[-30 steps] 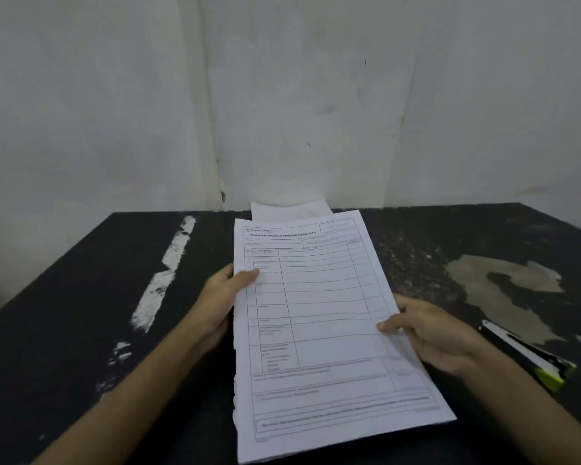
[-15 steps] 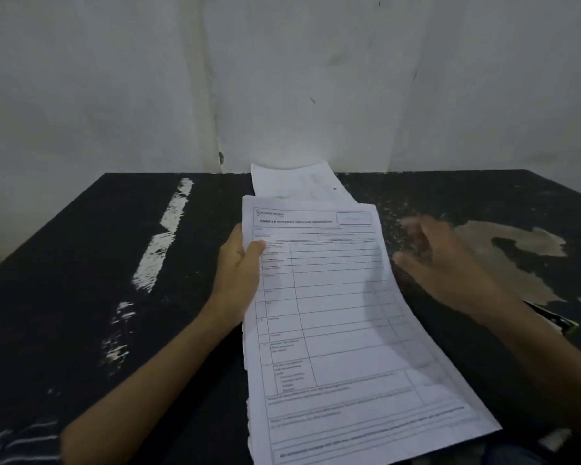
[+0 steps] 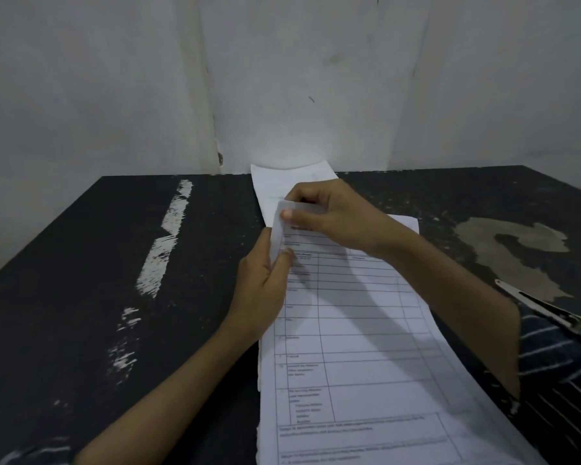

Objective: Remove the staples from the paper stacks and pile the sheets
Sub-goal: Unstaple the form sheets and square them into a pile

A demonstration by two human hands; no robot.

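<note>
A stack of white printed forms [image 3: 359,357] lies on the black table [image 3: 81,297], running from the centre to the near edge. My left hand [image 3: 264,286] grips the stack's left edge near the top. My right hand [image 3: 329,216] reaches across and pinches the top sheet's upper left corner, curling it up and over. Beyond the stack, against the wall, lies a pile of white sheets [image 3: 275,186], partly covered by my right hand. No staple can be made out.
A staple remover with a black body and yellow-green tip [image 3: 544,307] lies on the table at the right, beside my striped sleeve [image 3: 560,370]. The tabletop shows white scuffs at left and a tan worn patch [image 3: 503,250] at right. A pale wall stands close behind.
My right hand has swung left from the stack's right side to its upper left corner and lifted that corner. The left hand keeps its grip on the left edge.
</note>
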